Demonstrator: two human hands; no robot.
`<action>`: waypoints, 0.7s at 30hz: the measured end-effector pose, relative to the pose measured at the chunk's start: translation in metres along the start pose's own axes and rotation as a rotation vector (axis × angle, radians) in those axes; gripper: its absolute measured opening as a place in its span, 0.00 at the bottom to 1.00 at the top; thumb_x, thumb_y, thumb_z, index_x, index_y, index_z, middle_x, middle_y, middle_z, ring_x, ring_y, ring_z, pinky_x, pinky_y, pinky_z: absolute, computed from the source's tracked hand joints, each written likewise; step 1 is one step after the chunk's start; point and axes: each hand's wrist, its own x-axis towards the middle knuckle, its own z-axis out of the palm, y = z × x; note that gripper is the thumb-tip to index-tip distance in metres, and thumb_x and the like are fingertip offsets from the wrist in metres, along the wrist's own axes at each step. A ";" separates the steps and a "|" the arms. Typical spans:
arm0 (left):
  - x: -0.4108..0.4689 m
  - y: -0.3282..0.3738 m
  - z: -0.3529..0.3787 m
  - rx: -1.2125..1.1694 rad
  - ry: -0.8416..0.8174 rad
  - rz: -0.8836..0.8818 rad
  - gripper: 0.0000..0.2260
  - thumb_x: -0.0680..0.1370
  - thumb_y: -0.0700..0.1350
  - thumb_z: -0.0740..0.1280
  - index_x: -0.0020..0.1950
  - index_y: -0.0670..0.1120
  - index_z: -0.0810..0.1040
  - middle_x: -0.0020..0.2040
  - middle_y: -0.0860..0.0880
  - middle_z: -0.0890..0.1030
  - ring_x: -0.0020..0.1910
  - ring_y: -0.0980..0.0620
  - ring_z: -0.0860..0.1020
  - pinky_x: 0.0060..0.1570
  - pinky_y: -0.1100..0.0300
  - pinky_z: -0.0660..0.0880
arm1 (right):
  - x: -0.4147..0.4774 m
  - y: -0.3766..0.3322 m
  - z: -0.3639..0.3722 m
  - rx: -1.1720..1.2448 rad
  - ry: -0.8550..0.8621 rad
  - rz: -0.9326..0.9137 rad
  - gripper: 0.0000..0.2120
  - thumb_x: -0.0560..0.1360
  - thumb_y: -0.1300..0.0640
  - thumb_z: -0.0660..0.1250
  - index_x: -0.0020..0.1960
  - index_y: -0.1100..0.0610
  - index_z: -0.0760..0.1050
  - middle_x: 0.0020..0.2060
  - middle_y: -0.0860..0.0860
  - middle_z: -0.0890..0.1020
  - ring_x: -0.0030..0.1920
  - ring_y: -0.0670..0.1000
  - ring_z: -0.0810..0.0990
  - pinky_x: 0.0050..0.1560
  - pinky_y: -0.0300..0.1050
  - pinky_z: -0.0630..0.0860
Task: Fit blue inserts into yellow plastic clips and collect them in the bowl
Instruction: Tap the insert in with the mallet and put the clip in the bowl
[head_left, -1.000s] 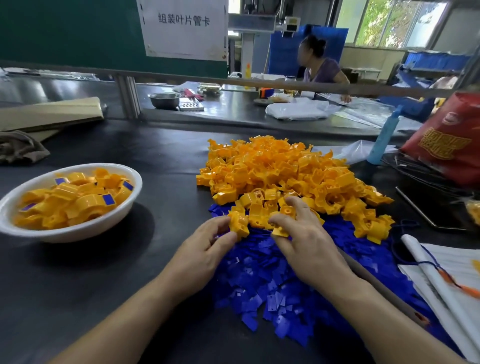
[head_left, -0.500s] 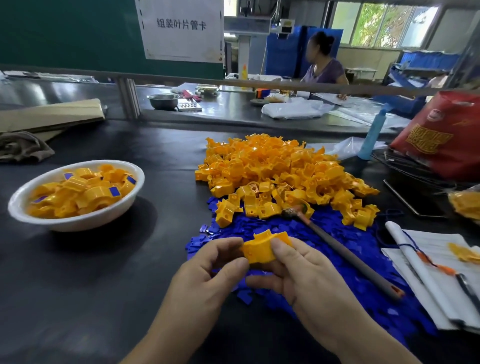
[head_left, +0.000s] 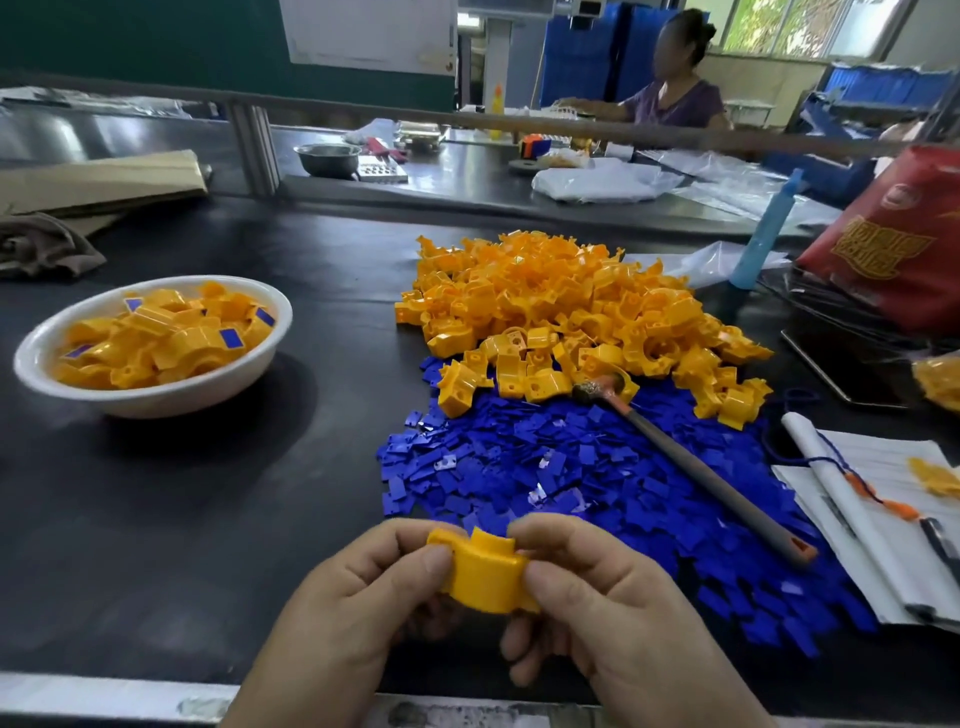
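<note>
Whereas a second ago they dug in the clip heap (head_left: 561, 306), the left hand (head_left: 358, 603) and right hand (head_left: 608, 618) now pinch one yellow clip (head_left: 483, 577) between them, over the tabletop's (head_left: 156, 519) near edge. None of the blue inserts (head_left: 571, 467) shows in it, so fitting likely comes next, then the bowl (head_left: 156, 402).

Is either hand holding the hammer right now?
No, the hammer lies on the blue inserts, while the left hand and right hand both grip one yellow clip.

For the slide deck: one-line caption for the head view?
Left hand and right hand hold a yellow clip near the blue inserts; white bowl holds finished clips.
</note>
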 end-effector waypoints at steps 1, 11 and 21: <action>-0.001 -0.001 0.001 -0.067 0.032 -0.017 0.15 0.62 0.44 0.78 0.47 0.45 0.84 0.40 0.39 0.82 0.37 0.46 0.79 0.37 0.54 0.77 | -0.001 0.001 0.004 -0.011 0.012 -0.003 0.09 0.70 0.59 0.68 0.50 0.51 0.81 0.37 0.53 0.81 0.35 0.58 0.81 0.34 0.49 0.79; -0.002 -0.005 -0.017 -0.060 0.345 0.101 0.10 0.64 0.46 0.70 0.44 0.49 0.84 0.36 0.45 0.83 0.34 0.51 0.82 0.37 0.54 0.80 | 0.002 0.001 -0.004 -1.667 0.190 -0.114 0.33 0.72 0.30 0.55 0.72 0.39 0.48 0.69 0.43 0.59 0.64 0.46 0.67 0.61 0.43 0.70; -0.015 -0.011 -0.006 0.561 0.313 0.068 0.20 0.65 0.46 0.79 0.50 0.61 0.77 0.40 0.63 0.83 0.39 0.65 0.80 0.45 0.72 0.73 | 0.085 -0.001 -0.033 -1.966 0.229 0.017 0.36 0.72 0.29 0.53 0.73 0.45 0.47 0.67 0.54 0.61 0.55 0.56 0.75 0.36 0.47 0.70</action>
